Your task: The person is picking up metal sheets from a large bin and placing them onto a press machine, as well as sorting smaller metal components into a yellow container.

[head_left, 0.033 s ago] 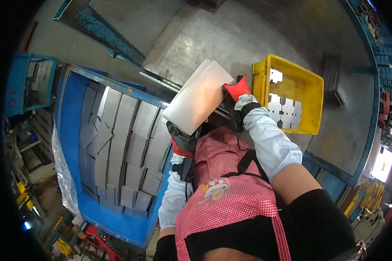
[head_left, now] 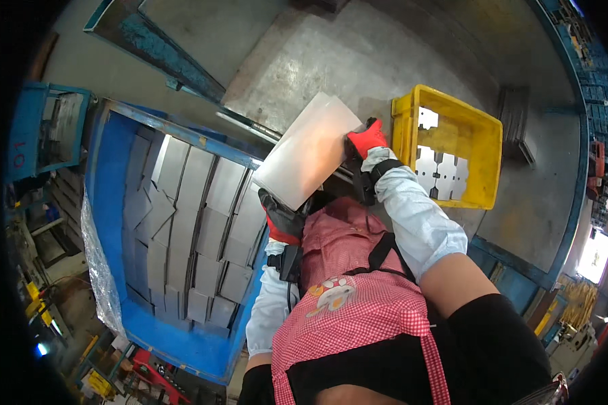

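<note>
A small stack of thin, flat metal sheets (head_left: 307,152) lies tilted across both my hands, over the near edge of the bench. My left hand (head_left: 282,217), in a black and red glove, is closed on the near left corner of the sheets. My right hand (head_left: 367,140), in a matching glove, grips their right end; its thumb side shows, while the other fingers are mostly hidden. At the far edge the sheets are slightly fanned. Light glares off the top one.
To the left stands a blue bin (head_left: 175,358) packed with rows of metal plates (head_left: 186,233). A yellow crate (head_left: 490,158) on the metal bench (head_left: 358,50) holds cut plates with notched edges (head_left: 441,172). Dark stacked plates (head_left: 515,125) sit right of it. Clear plastic wrap (head_left: 101,270) hangs on the bin.
The far edges of the held sheets lie a little closer together. My right forearm has shifted very slightly to the left; all else looks the same.
</note>
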A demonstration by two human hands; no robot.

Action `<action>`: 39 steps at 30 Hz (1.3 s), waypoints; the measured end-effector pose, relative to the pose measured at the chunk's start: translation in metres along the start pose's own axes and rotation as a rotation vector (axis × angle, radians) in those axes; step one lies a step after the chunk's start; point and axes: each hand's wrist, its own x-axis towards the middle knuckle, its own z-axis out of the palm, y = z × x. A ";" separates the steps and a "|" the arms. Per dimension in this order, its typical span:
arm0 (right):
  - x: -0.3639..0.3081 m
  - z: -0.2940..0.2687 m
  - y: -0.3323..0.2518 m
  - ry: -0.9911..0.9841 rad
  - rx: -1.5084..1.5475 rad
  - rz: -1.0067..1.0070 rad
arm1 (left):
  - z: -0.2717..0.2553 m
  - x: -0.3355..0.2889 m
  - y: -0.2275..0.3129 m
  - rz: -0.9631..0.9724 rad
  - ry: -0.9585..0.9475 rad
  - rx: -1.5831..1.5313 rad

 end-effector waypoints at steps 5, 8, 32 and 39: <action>-0.016 0.005 0.014 -0.007 0.351 0.053 | 0.003 0.001 0.001 0.055 -0.028 0.019; -0.032 0.007 0.033 0.080 0.374 -0.030 | -0.021 0.008 -0.003 -0.014 0.013 -0.076; -0.044 -0.017 0.082 -0.323 0.760 -0.281 | 0.006 -0.009 -0.003 0.180 -0.058 0.593; -0.067 -0.065 0.022 -0.198 0.489 -0.262 | -0.027 0.004 0.007 -0.056 -0.027 0.118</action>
